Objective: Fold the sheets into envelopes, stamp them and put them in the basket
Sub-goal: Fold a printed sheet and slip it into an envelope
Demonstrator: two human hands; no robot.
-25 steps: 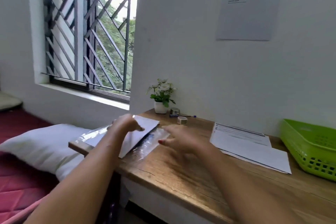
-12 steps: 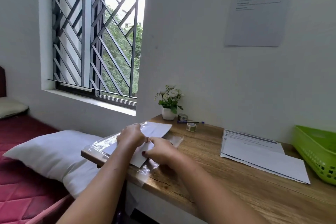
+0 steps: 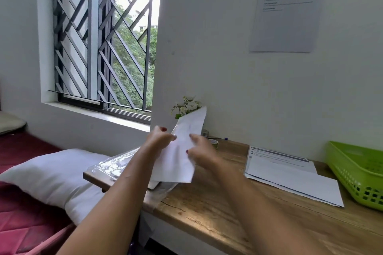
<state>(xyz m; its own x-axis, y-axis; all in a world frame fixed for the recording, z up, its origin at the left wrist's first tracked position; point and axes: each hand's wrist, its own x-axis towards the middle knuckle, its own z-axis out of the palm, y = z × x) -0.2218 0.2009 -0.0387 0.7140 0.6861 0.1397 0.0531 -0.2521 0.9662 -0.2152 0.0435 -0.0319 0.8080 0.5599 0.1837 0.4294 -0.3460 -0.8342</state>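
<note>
Both grips grasp a white paper sheet (image 3: 178, 157), tilted up off the wooden table (image 3: 207, 203): left hand (image 3: 160, 138) pinches its left edge, right hand (image 3: 204, 151) clamps the right side, thumb on the face, slightly blurred. Likely pulling it free of the crinkled clear plastic sleeve (image 3: 116, 163) just below the grip. The green plastic mesh basket (image 3: 356, 172) sits well right of the grip.

basket (image 3: 352, 182): cut by right edge
plant (image 3: 188, 105): pot hidden behind sheet (image 3: 176, 161)
notice (image 3: 286, 10): I can't read text
</note>
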